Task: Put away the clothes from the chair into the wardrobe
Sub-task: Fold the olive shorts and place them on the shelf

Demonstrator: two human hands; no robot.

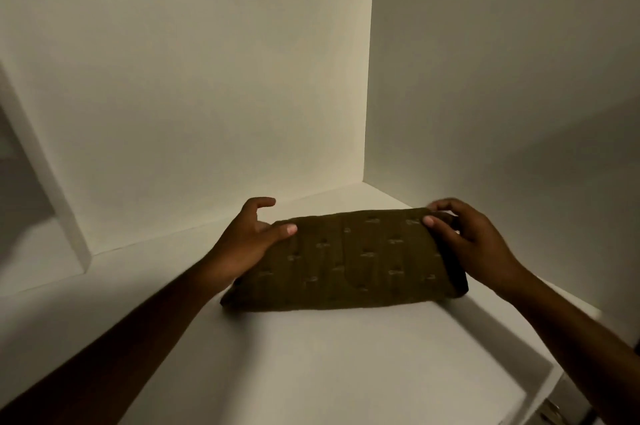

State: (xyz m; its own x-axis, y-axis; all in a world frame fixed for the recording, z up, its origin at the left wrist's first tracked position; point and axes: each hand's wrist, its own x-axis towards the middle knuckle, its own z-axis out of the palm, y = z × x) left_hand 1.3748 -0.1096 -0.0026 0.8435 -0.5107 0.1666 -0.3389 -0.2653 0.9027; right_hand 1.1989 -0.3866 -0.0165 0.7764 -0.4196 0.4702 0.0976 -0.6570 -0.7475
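— Where is the folded garment [346,258] found?

— It is laid flat on the white shelf [311,355] inside the wardrobe [207,78], toward the back right corner, with its long side set roughly along the back edge. Olive-green cloth with small stitched marks is shown.

— How is it held?

— Its far right corner is pinched by the right hand [474,244]: the thumb is pressed on top and the fingers are curled over the far edge. The left end is touched by the left hand [242,244]. Its thumb is rested on the cloth, and the forefinger is raised clear, loosely bent, apart from the thumb.

— What is seen beside it?

— The right side wall [502,78] is seen just beyond the right hand.
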